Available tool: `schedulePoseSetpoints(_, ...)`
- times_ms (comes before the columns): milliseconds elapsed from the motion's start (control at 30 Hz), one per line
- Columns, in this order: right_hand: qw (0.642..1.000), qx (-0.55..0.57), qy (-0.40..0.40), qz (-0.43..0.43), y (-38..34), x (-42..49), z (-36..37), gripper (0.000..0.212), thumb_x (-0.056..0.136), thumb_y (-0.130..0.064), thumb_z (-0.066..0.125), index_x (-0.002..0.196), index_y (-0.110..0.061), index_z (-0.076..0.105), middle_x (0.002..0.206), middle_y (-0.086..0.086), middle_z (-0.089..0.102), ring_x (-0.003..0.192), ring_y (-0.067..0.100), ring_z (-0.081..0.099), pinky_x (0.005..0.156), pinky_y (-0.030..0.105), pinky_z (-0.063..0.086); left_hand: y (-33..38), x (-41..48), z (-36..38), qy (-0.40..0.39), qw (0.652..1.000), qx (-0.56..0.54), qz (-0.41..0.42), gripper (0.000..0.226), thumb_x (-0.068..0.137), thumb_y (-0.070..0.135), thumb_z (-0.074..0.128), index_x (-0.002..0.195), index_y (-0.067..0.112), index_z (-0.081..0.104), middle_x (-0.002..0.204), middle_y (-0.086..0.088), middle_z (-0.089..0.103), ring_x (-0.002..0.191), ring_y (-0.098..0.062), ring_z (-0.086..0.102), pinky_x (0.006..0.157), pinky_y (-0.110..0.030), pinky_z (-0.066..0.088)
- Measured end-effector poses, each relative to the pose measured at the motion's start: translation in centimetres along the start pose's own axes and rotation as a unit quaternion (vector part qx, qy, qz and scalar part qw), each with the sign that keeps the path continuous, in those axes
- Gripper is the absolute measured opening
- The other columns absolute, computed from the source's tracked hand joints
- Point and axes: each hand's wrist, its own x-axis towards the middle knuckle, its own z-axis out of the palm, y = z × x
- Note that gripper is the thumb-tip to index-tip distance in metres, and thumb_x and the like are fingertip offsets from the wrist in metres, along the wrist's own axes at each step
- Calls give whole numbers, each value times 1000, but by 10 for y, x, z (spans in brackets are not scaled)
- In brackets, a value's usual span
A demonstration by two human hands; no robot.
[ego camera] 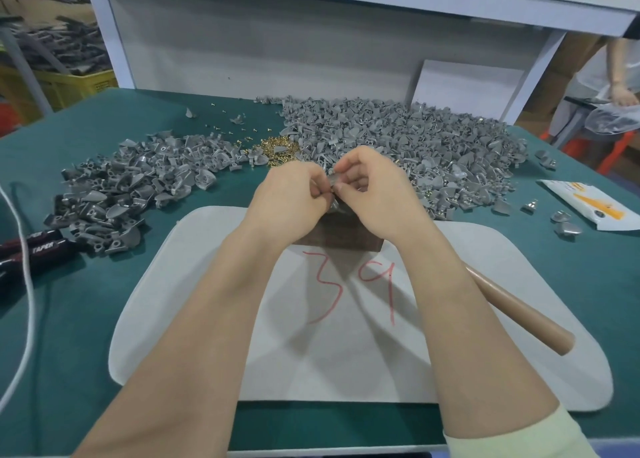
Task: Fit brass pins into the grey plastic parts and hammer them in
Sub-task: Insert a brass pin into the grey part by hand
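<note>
Green surface [86, 301], seen from the head view. On it lies a white mat [207, 319] marked in red. Beyond the mat are two heaps of grey plastic parts: a large heap [433, 138] to the right and a small heap [121, 187] to the left. A tan tapered handle [519, 312], probably the hammer's, lies across the mat's right edge; its head is hidden behind the right forearm. A dark wooden block [343, 241] stands at the mat's far edge, just below the hands.

The left grip [291, 197] and right grip [377, 194] meet above the block, fingers curled, both pinching one grey part [333, 181] between fingertips. A loose pile of brass pins [277, 145] lies between the two heaps, near the hands.

Whether a pin is already in the held part cannot be told; the fingers cover it.

Step in hand, as judged: seating a pin in the part's socket by hand. To do it well, steady the part with one grip, and start the pin straight along the hole's axis. Press until it stands unaided, then rest the part flat on the block before striking. A tilted pin would likely bend or split the plastic.
</note>
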Motion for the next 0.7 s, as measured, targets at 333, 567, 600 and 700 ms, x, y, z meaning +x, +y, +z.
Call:
schedulePoseSetpoints(333, 1000, 17, 0, 21, -2, 1, 0, 24, 85, -1, 61, 88, -23, 53, 74, -7, 59, 65, 4, 53, 70, 19, 44, -1, 2, 3, 44, 998, 3, 36, 9, 81, 18, 64, 76, 25, 61, 76, 8, 59, 73, -17, 55, 74, -27, 48)
schedulePoseSetpoints(567, 999, -42, 1, 34, -5, 2, -3, 14, 86, -12, 65, 76, -22, 62, 78, -1, 65, 81, 19, 62, 83, 36, 51, -3, 3, 4, 64, 997, 10, 45, 10, 83, 21, 63, 77, 27, 59, 76, 12, 53, 64, -4, 48, 68, -23, 38)
schedulePoseSetpoints(600, 998, -51, 0, 33, -6, 1, -3, 16, 86, -13, 64, 74, -23, 60, 79, 0, 65, 81, 20, 62, 82, 35, 50, -3, 3, 4, 62, 997, 9, 44, 10, 84, 21, 63, 77, 26, 59, 75, 13, 53, 64, -1, 48, 68, -23, 38)
schedulePoseSetpoints(700, 997, -80, 0, 24, -6, 0, -5, 15, 87, -15, 63, 75, -23, 59, 75, -6, 60, 75, 15, 55, 69, 23, 43, -3, 2, -1, 44, 999, -5, 28, 11, 83, 22, 65, 76, 28, 60, 73, 13, 57, 66, -3, 51, 69, -24, 41)
